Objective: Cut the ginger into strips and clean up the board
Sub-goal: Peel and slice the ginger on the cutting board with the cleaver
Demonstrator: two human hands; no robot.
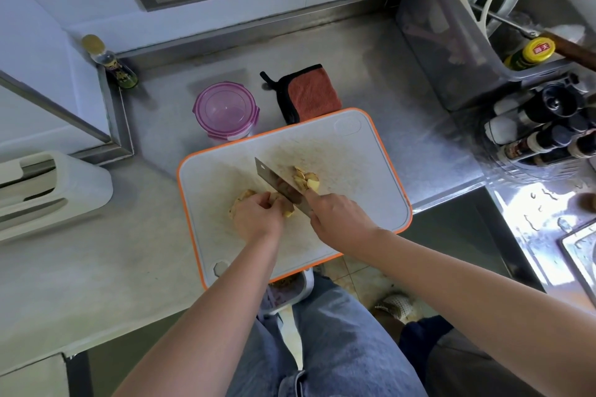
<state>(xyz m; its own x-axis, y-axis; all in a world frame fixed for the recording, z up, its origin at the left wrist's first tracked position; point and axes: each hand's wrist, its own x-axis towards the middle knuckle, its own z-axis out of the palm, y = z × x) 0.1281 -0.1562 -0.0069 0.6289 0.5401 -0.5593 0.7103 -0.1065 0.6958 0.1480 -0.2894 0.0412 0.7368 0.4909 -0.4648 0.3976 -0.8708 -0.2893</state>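
**Ginger: slicing under way**

Ginger (242, 199) is lying mid-board (354, 167) on the desk (371, 74), its long axis running roughly left to right and its right end meeting the knife (277, 182). The left hand (258, 217) is gripping it, fingers curled over the top. The right hand (335, 219) is clamping the knife handle. Slices (304, 179) are piling beyond the blade. Likely firm, knobbly, light and prone to rolling; best held well back from the cut.

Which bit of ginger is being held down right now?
The whole chunk left of the knife, gripped by the left hand; the cut slices lie loose on its other side.
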